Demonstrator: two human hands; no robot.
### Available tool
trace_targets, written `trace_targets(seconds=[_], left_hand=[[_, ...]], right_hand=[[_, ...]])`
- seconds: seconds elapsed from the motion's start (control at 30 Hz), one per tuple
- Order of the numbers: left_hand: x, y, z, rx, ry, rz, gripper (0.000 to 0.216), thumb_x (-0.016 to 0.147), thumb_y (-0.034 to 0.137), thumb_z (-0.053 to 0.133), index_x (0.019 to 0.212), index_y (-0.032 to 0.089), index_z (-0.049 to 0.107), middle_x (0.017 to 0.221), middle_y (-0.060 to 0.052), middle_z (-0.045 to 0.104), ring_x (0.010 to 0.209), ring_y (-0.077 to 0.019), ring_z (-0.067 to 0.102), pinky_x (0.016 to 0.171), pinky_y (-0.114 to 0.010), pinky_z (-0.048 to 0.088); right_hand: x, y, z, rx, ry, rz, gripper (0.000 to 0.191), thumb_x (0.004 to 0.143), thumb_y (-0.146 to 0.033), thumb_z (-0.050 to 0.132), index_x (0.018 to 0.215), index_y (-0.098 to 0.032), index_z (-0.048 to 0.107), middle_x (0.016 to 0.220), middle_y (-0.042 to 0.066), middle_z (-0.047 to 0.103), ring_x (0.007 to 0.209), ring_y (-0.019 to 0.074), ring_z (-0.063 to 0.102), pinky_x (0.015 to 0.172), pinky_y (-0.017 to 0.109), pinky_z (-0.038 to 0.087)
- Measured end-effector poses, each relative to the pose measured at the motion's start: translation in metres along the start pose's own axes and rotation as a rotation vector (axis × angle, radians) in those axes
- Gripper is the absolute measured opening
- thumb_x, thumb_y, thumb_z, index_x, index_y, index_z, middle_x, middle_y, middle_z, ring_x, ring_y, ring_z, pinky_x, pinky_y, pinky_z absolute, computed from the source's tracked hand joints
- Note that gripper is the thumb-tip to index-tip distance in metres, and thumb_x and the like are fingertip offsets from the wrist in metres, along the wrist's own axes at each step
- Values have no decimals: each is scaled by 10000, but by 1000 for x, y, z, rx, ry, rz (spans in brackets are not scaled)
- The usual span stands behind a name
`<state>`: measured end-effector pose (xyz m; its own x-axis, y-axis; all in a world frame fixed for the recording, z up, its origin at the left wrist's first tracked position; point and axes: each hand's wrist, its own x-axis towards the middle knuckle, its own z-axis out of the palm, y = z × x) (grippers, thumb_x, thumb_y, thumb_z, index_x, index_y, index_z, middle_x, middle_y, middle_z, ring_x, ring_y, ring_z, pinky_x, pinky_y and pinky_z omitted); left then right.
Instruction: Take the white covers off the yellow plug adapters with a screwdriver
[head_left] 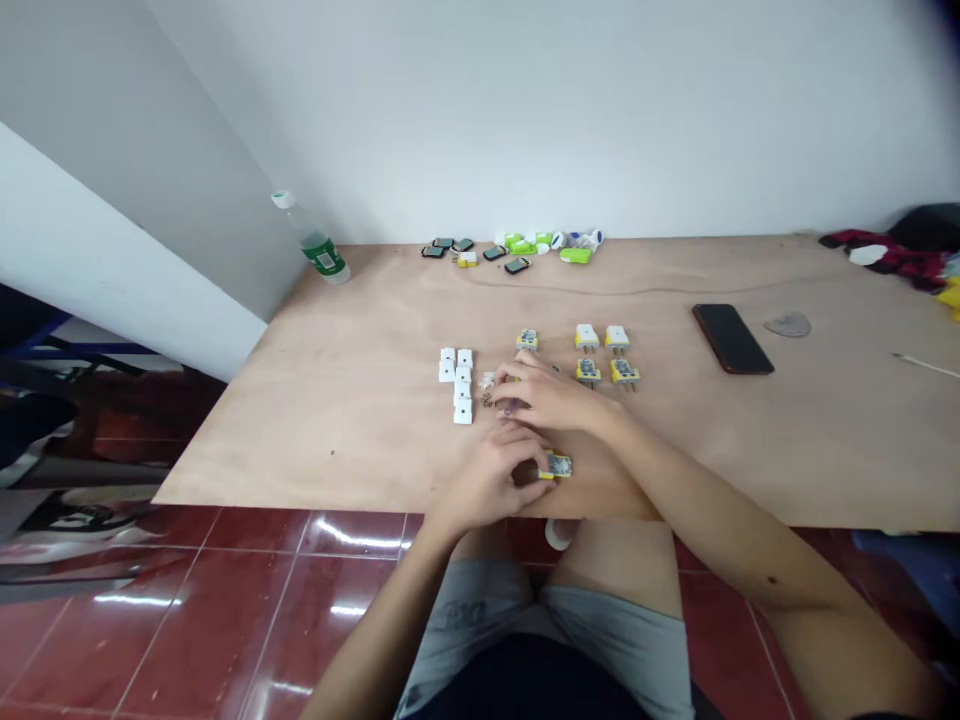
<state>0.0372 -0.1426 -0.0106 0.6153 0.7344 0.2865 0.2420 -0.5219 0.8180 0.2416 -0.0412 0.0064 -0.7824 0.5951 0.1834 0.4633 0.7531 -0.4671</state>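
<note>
My left hand (499, 468) rests near the table's front edge, its thumb and fingers closed on a yellow plug (559, 465) whose grey inside lies open. Farther back, my right hand (546, 392) hovers with curled, parted fingers beside a small pile of brass-coloured pieces (487, 400) and small white pieces (487, 380). No held thing shows in it. Left of the piles are several white plug covers (463, 388) in two columns. To the right stand yellow plugs with open insides (624, 372) and two with white covers (617, 337). Another open plug (527, 339) is partly beyond my right hand.
Along the wall lie dark flat pieces (517, 266), bright green pieces (575, 256) and a yellow-white plug (467, 259). A bottle (322, 255) stands at the back left. A phone (732, 338), a grey flat piece (787, 324) and cloth (892, 255) are on the right.
</note>
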Motion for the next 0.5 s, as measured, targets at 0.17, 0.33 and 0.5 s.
trace_targets(seconds=[0.17,0.33,0.5], left_hand=[[0,0,0,27,-11,-16,178,937,158,895,981,245,746,1164,-42,847,1186,-278,785,1111,-438,589],[-1,0,1,39,-11,-32,142,976,182,872,998,243,746,1234,-72,835,1219,-283,768,1080,-437,621],[0,0,3,89,117,-67,108,1011,197,840,1049,248,752,1306,-86,834,1291,-301,756,1129,-484,621]], right_hand=[[4,-7,-1,10,81,-3,140,1096,-180,703,1097,-218,838,1266,137,761,1202,330,552,1077,502,516],[-20,-23,-17,195,321,53,308,1120,-276,681,815,-241,702,897,72,703,976,287,570,919,441,467],[-65,-54,-19,617,606,180,626,1085,-707,717,699,-250,532,677,7,452,656,210,387,687,407,297]])
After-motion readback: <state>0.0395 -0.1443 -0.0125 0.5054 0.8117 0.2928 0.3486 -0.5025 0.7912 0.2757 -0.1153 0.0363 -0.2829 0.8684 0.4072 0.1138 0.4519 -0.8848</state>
